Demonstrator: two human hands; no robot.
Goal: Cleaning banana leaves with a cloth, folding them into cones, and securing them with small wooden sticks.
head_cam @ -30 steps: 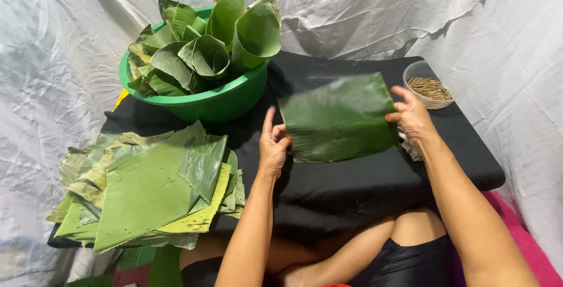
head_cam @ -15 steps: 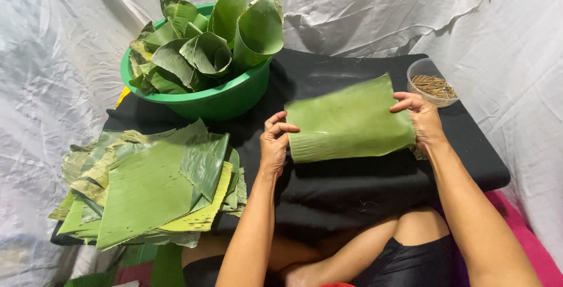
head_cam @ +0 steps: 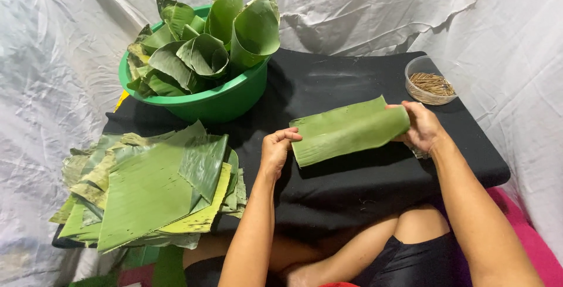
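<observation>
A green banana leaf piece (head_cam: pixel 347 130) is bent lengthwise into a loose roll just above the black cloth. My left hand (head_cam: pixel 275 151) grips its left end with curled fingers. Its right end is pinched by my right hand (head_cam: pixel 421 126). Both hands hold the leaf over the middle of the low table (head_cam: pixel 352 187).
A green plastic basin (head_cam: pixel 223 100) full of rolled leaf cones stands at the back left. A stack of flat leaf pieces (head_cam: pixel 149 190) lies at the front left. A small clear bowl of thin brown sticks (head_cam: pixel 431 81) sits at the back right. White sheeting surrounds the table.
The leaf was held flat and wide a second ago. Now it is curled over into a narrower roll, and both hands have come slightly lower and closer to me.
</observation>
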